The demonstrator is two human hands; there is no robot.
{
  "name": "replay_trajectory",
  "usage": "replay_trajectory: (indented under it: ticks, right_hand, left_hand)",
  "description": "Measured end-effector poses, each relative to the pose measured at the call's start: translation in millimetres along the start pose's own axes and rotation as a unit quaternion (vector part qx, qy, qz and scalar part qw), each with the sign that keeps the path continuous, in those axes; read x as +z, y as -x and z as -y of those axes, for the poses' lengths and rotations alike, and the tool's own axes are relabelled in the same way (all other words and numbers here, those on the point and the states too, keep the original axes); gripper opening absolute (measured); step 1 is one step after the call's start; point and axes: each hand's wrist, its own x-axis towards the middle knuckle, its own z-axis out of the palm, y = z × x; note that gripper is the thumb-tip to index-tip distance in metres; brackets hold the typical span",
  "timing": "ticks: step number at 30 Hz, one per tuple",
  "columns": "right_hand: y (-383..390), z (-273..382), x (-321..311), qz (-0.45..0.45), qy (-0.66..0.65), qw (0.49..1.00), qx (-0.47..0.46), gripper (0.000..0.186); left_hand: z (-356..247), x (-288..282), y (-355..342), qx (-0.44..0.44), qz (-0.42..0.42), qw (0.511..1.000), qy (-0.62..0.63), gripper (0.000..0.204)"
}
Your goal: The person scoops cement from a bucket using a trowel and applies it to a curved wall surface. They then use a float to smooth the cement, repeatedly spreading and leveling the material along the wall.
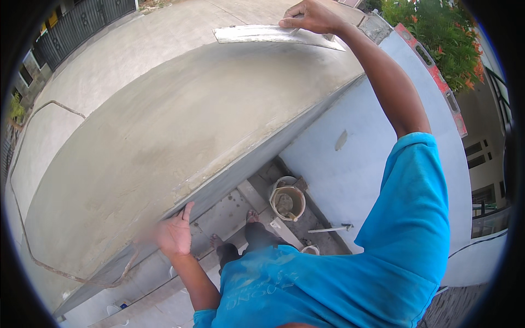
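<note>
My right hand (pixel 304 17) grips a long flat metal trowel (pixel 251 34) smeared with pale plaster, held over the far edge of a curved grey plastered top surface (pixel 126 158). My left hand (pixel 174 235) is open, palm showing and fingers extended, at the near edge of that surface, beside its vertical side. A rope or cable (pixel 41 254) loops around the left end and lies over the near edge by my left hand.
My feet (pixel 250 217) stand on a tiled strip below. A bucket with grey mix (pixel 286 202) and a narrow tool (pixel 328 229) are beside a pale blue wall (pixel 339 164). Beyond are a paved yard (pixel 109 49), a dark gate and a leafy shrub (pixel 437 38).
</note>
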Motion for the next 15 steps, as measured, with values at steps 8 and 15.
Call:
replay_trajectory:
  ticks: [8,15]
  right_hand:
    - [-27.1,-54.7,41.3,-0.008,-0.018,0.999,-0.043,0.03]
    - [8.7,-28.2,47.1,0.051,-0.013,0.998,-0.02,0.039]
  left_hand:
    - [5.5,19.6,8.5,0.048,-0.02,0.998,-0.033,0.149]
    - [2.7,14.9,8.2,0.046,-0.045,0.998,-0.029,0.148]
